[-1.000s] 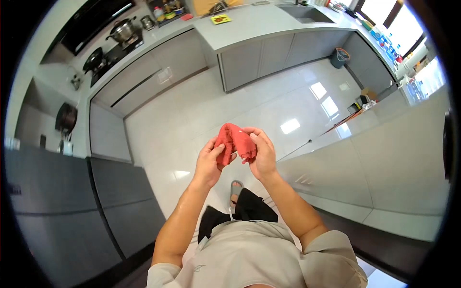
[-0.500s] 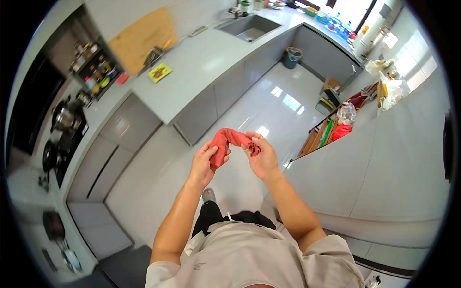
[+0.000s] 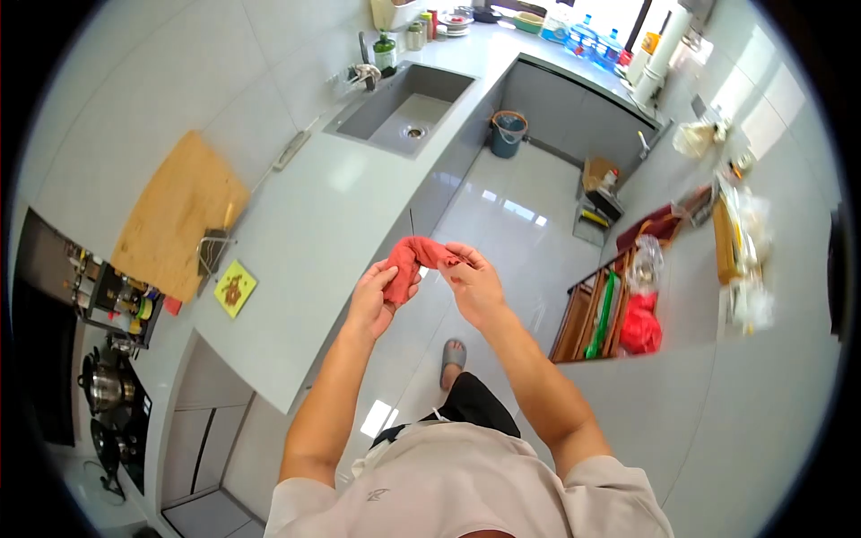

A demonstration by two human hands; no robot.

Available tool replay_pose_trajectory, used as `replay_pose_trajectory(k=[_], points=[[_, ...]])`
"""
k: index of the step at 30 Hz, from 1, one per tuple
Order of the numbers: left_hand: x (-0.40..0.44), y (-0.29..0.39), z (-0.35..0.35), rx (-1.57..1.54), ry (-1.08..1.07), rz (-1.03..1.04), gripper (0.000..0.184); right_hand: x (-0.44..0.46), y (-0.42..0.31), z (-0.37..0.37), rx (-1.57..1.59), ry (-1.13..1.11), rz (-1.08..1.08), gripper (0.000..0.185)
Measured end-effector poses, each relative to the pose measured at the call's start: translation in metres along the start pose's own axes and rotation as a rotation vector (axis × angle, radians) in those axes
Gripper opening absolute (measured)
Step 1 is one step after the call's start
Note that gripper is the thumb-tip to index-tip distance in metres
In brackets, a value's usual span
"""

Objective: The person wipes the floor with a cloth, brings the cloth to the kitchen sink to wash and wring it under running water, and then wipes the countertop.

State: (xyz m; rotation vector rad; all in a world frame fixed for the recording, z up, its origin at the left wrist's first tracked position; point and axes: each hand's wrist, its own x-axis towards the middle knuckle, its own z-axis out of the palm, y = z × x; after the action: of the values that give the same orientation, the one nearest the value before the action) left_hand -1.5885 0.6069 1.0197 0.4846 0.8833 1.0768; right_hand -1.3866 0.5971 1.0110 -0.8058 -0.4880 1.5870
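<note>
A red cloth (image 3: pixel 414 255), bunched into a bent roll, hangs between my two hands in front of my body. My left hand (image 3: pixel 378 294) is closed around its lower left end, thumb on top. At the other end, the fingers of my right hand (image 3: pixel 471 278) pinch the cloth's gathered tip. The middle of the cloth arches up between the hands. Below and beyond it lie the counter's front edge and the tiled floor.
The white counter (image 3: pixel 332 215) runs along my left to a grey sink (image 3: pixel 395 108). On it are a yellow-green card (image 3: pixel 235 289) and a wooden board (image 3: pixel 179 215) against the wall. A bucket (image 3: pixel 508 134) stands ahead; a wooden rack (image 3: pixel 587 309) is at right.
My body has stepped forward and turned, so the sink and counter appear nearer. Both hands still hold the red cloth, its right end now more tucked into my right fingers.
</note>
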Motion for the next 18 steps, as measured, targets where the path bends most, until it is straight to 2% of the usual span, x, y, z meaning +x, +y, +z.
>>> replay_pose_trajectory(k=[2,3,8,16,18], points=[[0.057,0.016,0.009,-0.037,0.047,-0.002,0.034,0.063,-0.021,0.002,-0.046,0.019,0.044,0.027],[0.086,0.026,0.011,-0.043,0.029,0.013,0.028,0.097,-0.035,0.006,-0.073,0.024,0.057,0.026],[0.213,0.076,0.026,-0.145,0.056,0.074,0.031,0.243,-0.094,0.033,-0.252,0.074,0.121,0.025],[0.437,0.112,-0.004,-0.288,0.151,0.210,0.028,0.488,-0.103,0.041,-0.434,0.113,0.189,0.039],[0.497,0.114,-0.024,-0.286,0.168,0.198,0.027,0.546,-0.107,0.044,-0.387,0.142,0.248,0.036]])
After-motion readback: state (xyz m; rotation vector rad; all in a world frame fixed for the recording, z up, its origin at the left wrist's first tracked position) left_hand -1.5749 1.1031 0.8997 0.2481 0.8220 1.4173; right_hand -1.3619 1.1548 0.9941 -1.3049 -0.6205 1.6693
